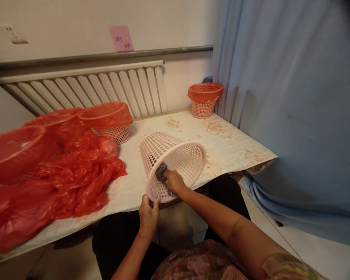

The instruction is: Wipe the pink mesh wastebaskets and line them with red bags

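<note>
A pale pink mesh basket (163,149) lies tipped on its side near the table's front edge, its mouth turned toward me. My left hand (148,216) is closed on the basket's lower rim. My right hand (174,182) reaches inside the basket and is closed on a grey cloth (161,172) pressed against the inner wall.
Crumpled red plastic bags (76,179) cover the table's left side. Baskets lined with red bags stand at the left (111,120) and at the far right corner (204,99). A radiator (90,87) runs along the wall. A blue curtain (294,116) hangs on the right.
</note>
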Motion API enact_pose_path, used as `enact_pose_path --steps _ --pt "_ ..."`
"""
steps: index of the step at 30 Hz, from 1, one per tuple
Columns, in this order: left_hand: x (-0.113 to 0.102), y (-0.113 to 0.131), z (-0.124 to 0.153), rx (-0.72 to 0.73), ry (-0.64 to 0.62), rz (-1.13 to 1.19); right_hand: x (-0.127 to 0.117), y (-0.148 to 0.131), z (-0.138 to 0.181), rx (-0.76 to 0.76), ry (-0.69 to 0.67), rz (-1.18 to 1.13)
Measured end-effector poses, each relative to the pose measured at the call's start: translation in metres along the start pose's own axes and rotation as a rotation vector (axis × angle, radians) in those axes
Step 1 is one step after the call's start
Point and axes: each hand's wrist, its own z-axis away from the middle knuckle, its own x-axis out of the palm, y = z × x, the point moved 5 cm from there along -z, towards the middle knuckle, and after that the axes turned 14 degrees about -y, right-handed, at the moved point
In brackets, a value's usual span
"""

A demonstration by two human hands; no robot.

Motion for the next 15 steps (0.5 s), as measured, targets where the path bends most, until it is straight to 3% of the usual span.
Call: enact_pose_path --steps 7,9,15 --pt "-0.008 0.048 -0.016 0.143 -0.053 -0.003 -0.02 0.05 0.006 0.135 0.005 0.103" --pt "0.001 0.043 -0.015 0.121 -0.041 0.077 -0.021 0.054 0.007 0.144 0.009 0.11" --pt "0.042 0.0 -0.004 -0.045 -0.106 0.234 -0.017 0.051 0.009 0.14 0.019 0.104"
